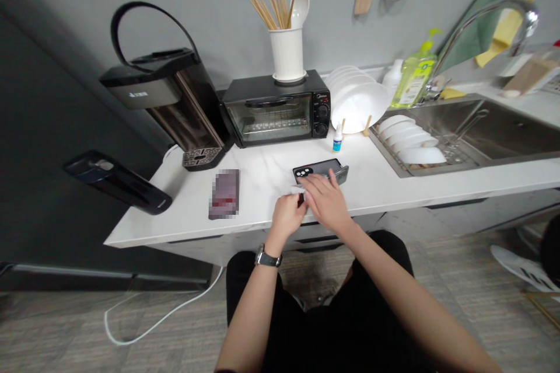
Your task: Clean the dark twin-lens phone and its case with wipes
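A grey smartphone (343, 175), tilted on its edge, is partly covered by my hands at the front of the counter. My left hand (287, 215) is closed around its near left end, where a dark bit shows between the fingers. Across the phone lies my right hand (329, 202), its fingers bent over it from above. A thin white scrap, perhaps tissue (297, 190), pokes out by the fingertips; which hand has it I cannot tell. Just behind sits a black phone case (321, 166) with camera cutouts. A small white and blue bottle (337, 139) stands upright beyond it.
On the white counter (258, 192) lies a blurred dark flat item (224, 193), near a black tumbler (118, 183). Behind are a water dispenser (175, 98), a toaster oven (275, 113) with a utensil holder (287, 52), and plates (361, 107). Right is a sink (494, 148) with bowls.
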Demonstrator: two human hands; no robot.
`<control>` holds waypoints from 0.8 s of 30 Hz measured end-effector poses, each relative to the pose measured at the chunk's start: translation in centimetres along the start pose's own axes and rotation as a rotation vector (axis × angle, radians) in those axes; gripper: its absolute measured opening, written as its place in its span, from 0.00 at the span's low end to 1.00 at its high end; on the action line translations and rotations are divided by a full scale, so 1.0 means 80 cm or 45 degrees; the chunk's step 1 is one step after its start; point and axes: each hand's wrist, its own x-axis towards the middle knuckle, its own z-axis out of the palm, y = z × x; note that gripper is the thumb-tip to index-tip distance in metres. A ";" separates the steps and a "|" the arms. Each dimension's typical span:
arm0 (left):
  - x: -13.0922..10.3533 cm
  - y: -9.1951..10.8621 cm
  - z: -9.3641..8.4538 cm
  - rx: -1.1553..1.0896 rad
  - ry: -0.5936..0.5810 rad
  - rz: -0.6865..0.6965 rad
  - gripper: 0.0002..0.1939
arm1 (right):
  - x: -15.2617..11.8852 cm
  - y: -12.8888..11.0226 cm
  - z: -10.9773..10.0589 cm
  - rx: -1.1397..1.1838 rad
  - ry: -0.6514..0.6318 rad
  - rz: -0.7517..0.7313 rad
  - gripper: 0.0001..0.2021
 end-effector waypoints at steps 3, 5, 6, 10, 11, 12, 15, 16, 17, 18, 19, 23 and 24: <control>0.001 0.003 -0.001 0.002 0.008 -0.034 0.15 | -0.001 0.055 -0.013 -0.119 0.109 0.240 0.19; 0.001 0.004 -0.002 0.036 0.021 -0.043 0.16 | -0.002 0.075 -0.019 -0.172 0.183 0.365 0.19; 0.001 0.004 -0.002 0.048 0.022 -0.045 0.16 | -0.003 0.075 -0.019 -0.180 0.214 0.398 0.19; 0.001 0.004 -0.002 0.030 0.014 -0.038 0.14 | -0.006 0.022 -0.006 -0.080 0.201 0.284 0.20; 0.000 0.003 -0.002 0.037 -0.005 -0.035 0.13 | -0.006 0.004 -0.001 -0.045 0.153 0.204 0.20; -0.001 0.002 -0.002 0.054 -0.030 -0.032 0.12 | -0.005 -0.013 0.003 -0.016 0.100 0.117 0.21; -0.002 -0.001 -0.001 0.112 -0.079 -0.026 0.12 | -0.001 -0.036 0.009 0.021 -0.041 -0.124 0.21; -0.002 -0.001 0.000 0.120 -0.073 -0.021 0.13 | 0.001 -0.033 0.010 0.013 -0.069 -0.181 0.20; -0.002 -0.002 0.000 0.121 -0.058 -0.018 0.13 | 0.003 -0.026 0.009 -0.008 -0.085 -0.215 0.20; -0.001 -0.001 0.000 0.113 -0.044 -0.017 0.12 | 0.005 -0.015 0.007 -0.040 -0.092 -0.225 0.19; -0.001 -0.001 -0.001 0.095 -0.032 -0.018 0.12 | 0.006 -0.002 0.004 -0.079 -0.092 -0.210 0.18; 0.002 0.001 -0.002 -0.009 0.017 -0.024 0.15 | 0.006 0.059 -0.014 -0.257 0.006 0.059 0.20; 0.002 0.002 -0.002 -0.012 0.025 -0.031 0.15 | 0.005 0.071 -0.019 -0.293 0.044 0.154 0.20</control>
